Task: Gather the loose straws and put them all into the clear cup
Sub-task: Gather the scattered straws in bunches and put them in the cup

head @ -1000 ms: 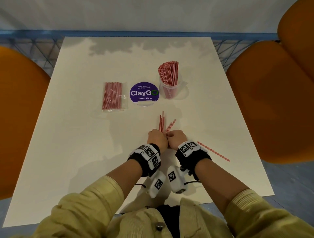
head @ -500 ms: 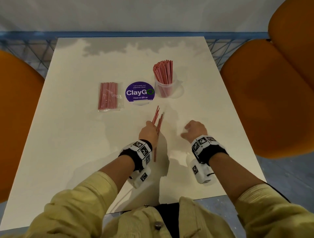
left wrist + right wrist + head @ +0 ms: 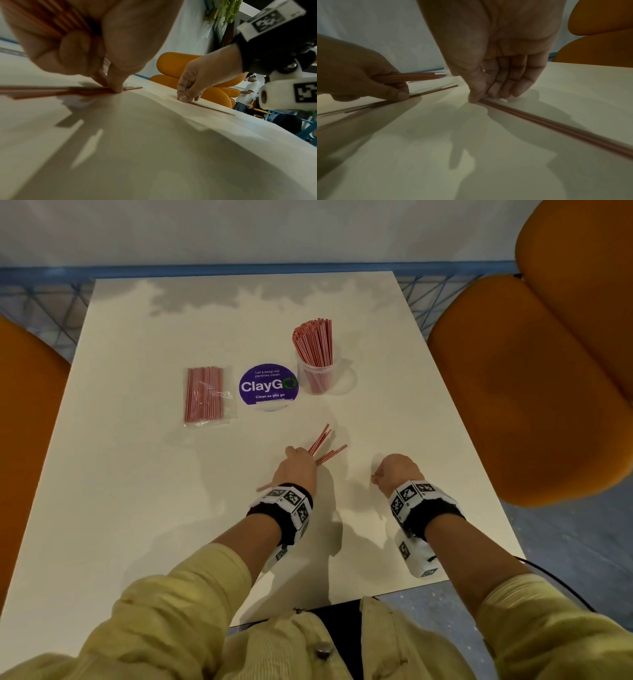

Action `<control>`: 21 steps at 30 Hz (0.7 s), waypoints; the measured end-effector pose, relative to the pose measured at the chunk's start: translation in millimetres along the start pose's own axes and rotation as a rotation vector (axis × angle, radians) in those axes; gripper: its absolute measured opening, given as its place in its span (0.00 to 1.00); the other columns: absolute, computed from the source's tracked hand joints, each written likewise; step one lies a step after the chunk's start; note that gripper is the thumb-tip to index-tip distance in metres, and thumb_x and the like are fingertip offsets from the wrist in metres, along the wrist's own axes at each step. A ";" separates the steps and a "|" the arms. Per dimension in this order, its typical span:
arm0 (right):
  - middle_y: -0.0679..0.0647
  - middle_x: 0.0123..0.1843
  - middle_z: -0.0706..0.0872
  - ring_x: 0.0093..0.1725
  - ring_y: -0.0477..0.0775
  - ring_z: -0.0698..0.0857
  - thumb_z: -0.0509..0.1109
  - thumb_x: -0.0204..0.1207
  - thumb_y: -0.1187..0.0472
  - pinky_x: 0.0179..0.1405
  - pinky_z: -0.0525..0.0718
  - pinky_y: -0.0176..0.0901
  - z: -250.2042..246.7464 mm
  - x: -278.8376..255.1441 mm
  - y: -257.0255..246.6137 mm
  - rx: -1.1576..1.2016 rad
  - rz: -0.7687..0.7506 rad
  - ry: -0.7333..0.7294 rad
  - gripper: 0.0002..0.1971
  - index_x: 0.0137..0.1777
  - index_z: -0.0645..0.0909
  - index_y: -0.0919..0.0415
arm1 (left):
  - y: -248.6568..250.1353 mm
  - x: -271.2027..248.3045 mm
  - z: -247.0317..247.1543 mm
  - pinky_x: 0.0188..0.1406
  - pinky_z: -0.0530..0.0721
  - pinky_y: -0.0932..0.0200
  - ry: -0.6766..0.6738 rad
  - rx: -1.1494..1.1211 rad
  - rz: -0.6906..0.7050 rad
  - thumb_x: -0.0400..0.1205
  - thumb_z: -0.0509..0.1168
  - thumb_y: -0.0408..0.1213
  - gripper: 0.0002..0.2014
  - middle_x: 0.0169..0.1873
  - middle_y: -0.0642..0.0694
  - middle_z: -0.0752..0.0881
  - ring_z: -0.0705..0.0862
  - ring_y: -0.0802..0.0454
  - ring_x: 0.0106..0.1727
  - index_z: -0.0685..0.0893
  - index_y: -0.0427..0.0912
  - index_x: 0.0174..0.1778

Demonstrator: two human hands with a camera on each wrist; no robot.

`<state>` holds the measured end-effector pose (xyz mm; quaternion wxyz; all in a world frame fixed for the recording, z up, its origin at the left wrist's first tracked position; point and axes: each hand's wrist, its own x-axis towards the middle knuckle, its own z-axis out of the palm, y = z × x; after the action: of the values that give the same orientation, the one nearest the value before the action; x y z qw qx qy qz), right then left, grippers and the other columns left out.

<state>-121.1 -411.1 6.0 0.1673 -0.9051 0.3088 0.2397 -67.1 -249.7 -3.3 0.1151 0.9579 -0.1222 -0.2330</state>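
The clear cup [image 3: 318, 380] stands at the table's back middle, packed with upright red-striped straws. My left hand [image 3: 301, 456] grips a small bundle of straws [image 3: 322, 438] that fans toward the cup. In the wrist views the left hand [image 3: 399, 92] keeps that bundle [image 3: 412, 77] in its curled fingers while the thumb presses more straws [image 3: 433, 91] flat on the table. To the right, my right hand [image 3: 481, 98] pinches the near end of loose straws [image 3: 556, 125] lying on the table. From the head view the right hand [image 3: 376, 477] and wrist hide most of them.
A sealed plastic pack of straws [image 3: 205, 395] lies left of a round purple ClayGo sticker [image 3: 269, 386]. Orange chairs [image 3: 534, 378] flank the white table [image 3: 137, 474]. A person [image 3: 248, 92] stands far off in the left wrist view.
The hands were together over the bundle, then parted. My right hand went right and down onto the loose straws. The left hand kept the bundle, now angled right.
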 end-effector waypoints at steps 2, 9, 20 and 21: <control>0.62 0.58 0.87 0.59 0.62 0.84 0.67 0.77 0.60 0.57 0.82 0.47 3.5 -0.8 -2.8 -0.039 -0.043 -0.010 0.11 0.56 0.85 0.63 | 1.7 -0.9 1.3 0.51 0.81 0.50 -0.007 0.053 0.016 0.85 0.54 0.30 0.12 0.65 0.34 0.73 0.84 0.38 0.56 0.73 0.29 0.63; 0.64 0.59 0.85 0.59 0.64 0.83 0.60 0.81 0.61 0.52 0.79 0.45 14.5 -5.2 -20.8 0.062 -0.123 0.028 0.12 0.58 0.81 0.66 | -1.1 -12.8 -16.7 0.33 0.83 0.59 -0.066 0.235 0.060 0.73 0.72 0.38 0.15 0.45 0.39 0.87 0.89 0.47 0.39 0.82 0.32 0.51; 0.52 0.33 0.81 0.41 0.59 0.84 0.65 0.69 0.77 0.52 0.88 0.60 6.2 -5.3 -84.6 1.044 -0.040 0.048 0.15 0.46 0.74 0.55 | -16.2 1.3 -31.0 0.58 0.75 0.52 -0.109 -0.504 0.076 0.88 0.48 0.40 0.19 0.60 0.32 0.83 0.80 0.35 0.62 0.76 0.30 0.63; 0.51 0.33 0.81 0.43 0.60 0.85 0.67 0.69 0.77 0.53 0.87 0.61 6.3 -7.2 -89.9 1.039 -0.040 0.047 0.16 0.47 0.73 0.55 | -15.9 1.1 -28.9 0.55 0.75 0.53 -0.115 -0.520 0.073 0.88 0.48 0.40 0.19 0.59 0.31 0.83 0.80 0.35 0.61 0.77 0.28 0.61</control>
<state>-70.8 -337.1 18.6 0.5922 -0.7135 0.3732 0.0313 -49.6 -230.3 16.8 0.3586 0.8763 -0.0991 -0.3061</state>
